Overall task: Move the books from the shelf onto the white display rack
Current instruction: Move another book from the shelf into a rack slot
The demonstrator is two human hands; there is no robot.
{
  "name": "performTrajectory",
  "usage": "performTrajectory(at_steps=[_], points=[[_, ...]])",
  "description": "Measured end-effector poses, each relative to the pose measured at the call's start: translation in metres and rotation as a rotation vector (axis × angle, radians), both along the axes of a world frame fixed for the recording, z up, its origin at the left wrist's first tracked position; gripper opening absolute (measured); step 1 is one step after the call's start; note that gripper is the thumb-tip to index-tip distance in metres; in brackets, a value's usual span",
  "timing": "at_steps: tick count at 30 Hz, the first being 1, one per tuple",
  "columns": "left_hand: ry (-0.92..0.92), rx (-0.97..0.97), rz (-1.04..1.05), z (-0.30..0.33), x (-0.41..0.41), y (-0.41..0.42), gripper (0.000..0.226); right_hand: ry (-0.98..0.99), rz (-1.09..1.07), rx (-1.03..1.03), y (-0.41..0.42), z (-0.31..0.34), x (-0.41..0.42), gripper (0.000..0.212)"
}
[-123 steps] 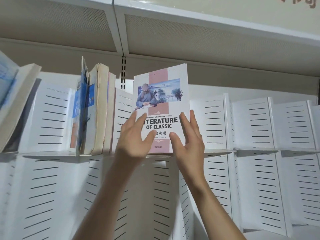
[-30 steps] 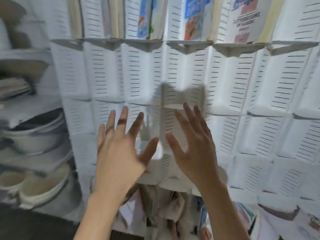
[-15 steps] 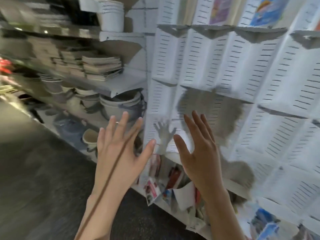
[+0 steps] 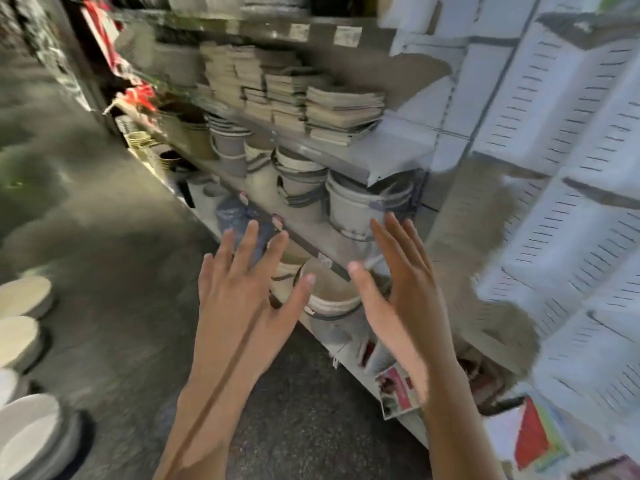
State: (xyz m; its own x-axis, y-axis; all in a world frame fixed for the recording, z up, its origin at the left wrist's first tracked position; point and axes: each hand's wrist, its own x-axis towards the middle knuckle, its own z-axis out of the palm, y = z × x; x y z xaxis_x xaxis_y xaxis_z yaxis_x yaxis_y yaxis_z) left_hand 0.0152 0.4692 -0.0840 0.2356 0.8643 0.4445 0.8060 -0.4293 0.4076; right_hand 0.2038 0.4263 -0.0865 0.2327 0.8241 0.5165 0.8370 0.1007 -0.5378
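Stacked books (image 4: 311, 98) flat on shelf (image 4: 391, 157), up and ahead of both hands; left hand (image 4: 242, 289) and right hand (image 4: 398, 289) spread, empty, equally near.

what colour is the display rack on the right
White, with rows of short dark slots across its panels; the head view shows it, though blurred.

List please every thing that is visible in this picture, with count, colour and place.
Stacked books: several piles, beige-grey, on the shelf upper centre.
Shelf: one, grey, centre.
Buckets: many, whitish, nested under the shelf.
White display rack: one, white slotted panels, right side.
Bowls: a few, white, lower left on the floor.
Loose booklets: some, red and pink, bottom right.
Left hand: one, open, holding nothing, centre.
Right hand: one, open, holding nothing, centre right.
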Motion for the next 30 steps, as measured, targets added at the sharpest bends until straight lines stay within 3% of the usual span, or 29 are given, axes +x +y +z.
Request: performTrajectory(at_steps=[4,12,21,30], points=[[-0.024,-0.02,0.039,-0.01,-0.017,0.05,0.089,-0.037,0.073,-0.012,0.059,-0.007,-0.019,0.072],[0.033,-0.024,0.124,-0.014,-0.046,0.194,0.078,0.013,0.206,0.004,0.226,-0.016,-0.048,0.07],[0.013,0.034,0.218,0.019,-0.073,0.374,0.072,0.058,0.329,0.065,0.43,0.014,-0.075,0.072],[-0.008,-0.046,0.279,-0.003,-0.129,0.515,0.08,0.055,0.358,-0.007,0.579,-0.005,-0.123,0.074]])
